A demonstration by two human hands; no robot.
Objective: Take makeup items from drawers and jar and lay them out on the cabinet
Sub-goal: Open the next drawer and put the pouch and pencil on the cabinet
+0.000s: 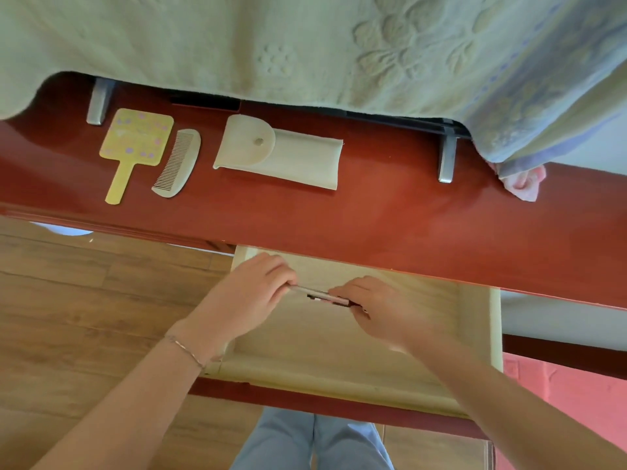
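While the drawer (475, 340) stands pulled out beneath the front edge of the cabinet (373, 215), I hold a slim pen-like makeup stick (322, 295) over its pale lined bottom. My left hand (251, 293) pinches one end with curled fingers, and my right hand (376, 307) grips the other end, so the stick spans the gap between them. On the cabinet top, towards its left end, a yellow hand mirror (135, 144) lies flat with a pale comb (178, 164) just beside it on the right. Nearer the middle lies a cream pouch (281, 154) with its flap open. A light towel (237, 45) hangs over the back edge, and a pink cloth (524, 184) sits towards the right end.
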